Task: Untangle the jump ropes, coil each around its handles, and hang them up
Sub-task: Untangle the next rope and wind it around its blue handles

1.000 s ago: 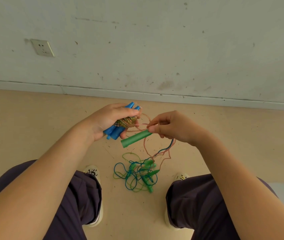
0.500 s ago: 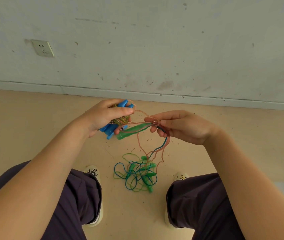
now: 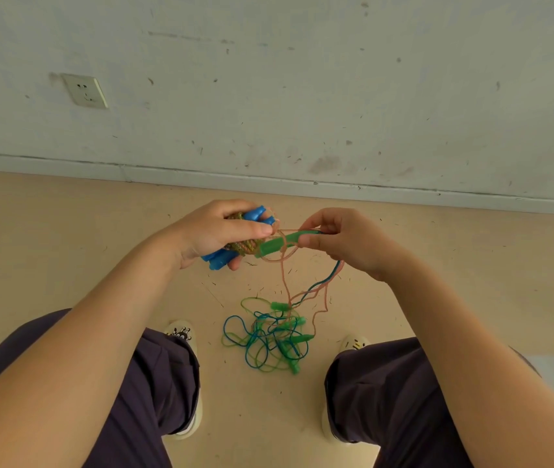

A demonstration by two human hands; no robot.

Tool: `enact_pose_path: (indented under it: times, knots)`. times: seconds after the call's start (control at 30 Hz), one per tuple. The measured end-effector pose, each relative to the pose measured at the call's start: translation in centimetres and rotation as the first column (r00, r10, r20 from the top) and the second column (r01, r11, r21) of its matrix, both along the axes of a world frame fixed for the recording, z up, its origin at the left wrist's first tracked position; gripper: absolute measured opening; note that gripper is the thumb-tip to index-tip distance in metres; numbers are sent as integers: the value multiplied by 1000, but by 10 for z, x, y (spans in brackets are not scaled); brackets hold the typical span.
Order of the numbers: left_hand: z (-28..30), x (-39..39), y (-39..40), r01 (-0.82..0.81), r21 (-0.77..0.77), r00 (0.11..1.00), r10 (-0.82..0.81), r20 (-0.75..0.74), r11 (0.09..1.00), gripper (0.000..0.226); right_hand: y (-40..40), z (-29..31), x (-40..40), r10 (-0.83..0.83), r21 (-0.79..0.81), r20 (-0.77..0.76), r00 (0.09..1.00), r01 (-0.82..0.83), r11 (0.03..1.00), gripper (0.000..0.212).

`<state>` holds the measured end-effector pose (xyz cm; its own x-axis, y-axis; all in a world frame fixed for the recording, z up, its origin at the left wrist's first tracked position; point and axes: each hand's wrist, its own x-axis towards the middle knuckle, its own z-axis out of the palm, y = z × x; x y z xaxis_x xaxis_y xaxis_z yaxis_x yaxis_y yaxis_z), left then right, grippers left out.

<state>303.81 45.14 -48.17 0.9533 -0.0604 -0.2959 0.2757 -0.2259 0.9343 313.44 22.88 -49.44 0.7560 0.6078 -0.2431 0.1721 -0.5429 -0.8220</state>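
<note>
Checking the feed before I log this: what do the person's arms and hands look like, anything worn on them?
Both forearms are bare to the frame's edge: no sleeves in view. The left hand and right hand wear no gloves, and no rings, watch or bands show. Lower down, dark purple trousers and pale shoes with small dark drawings.

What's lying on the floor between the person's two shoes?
In the head view, a tangled pile of green and blue jump ropes lies on the floor between the left shoe and the right shoe, with thin strands rising toward the hands.
</note>
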Motion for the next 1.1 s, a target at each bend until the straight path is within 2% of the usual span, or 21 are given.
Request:
enact_pose_path:
  times: [0.1,0.17,0.23,0.27,0.4,0.5,0.57,0.77,0.93,1.03,1.1]
  knots:
    - [-2,3,0,-66,1,997,66,-40,998,19,1,3,-1,-10,-76,47,999,13,997,24]
    - [-4,3,0,-76,-7,996,76,-56,997,19,2,6,-1,50,-219,100,994,-27,975,36]
    - [-5,3,-1,-78,-11,995,77,-70,997,19,3,8,-4,106,-328,95,990,-69,942,44]
    - [-5,3,-2,-78,-10,994,77,-75,997,19,3,8,-4,102,-328,80,992,-70,942,44]
    - [-1,3,-7,-135,-53,989,131,-63,989,24,4,3,-5,-104,-69,84,991,110,992,36]
    - [-1,5,-8,-176,-57,984,175,-22,983,20,8,-4,-4,-209,52,103,972,204,978,30]
    - [-2,6,-8,-200,-45,980,200,1,979,16,9,-5,-3,-268,147,52,962,258,955,29]
    - [-2,7,-8,-218,-67,976,219,1,974,15,11,-5,-4,-422,341,-130,897,440,831,29]
    - [-1,4,-5,-184,-66,983,184,-10,981,19,4,-2,5,-528,397,-384,758,651,647,27]
    - [-4,4,-4,-225,73,974,226,4,972,15,-1,-2,8,-558,381,-437,705,707,595,25]
    - [-10,7,1,-284,306,958,286,40,909,17,0,-3,7,-610,350,-331,720,694,630,25]
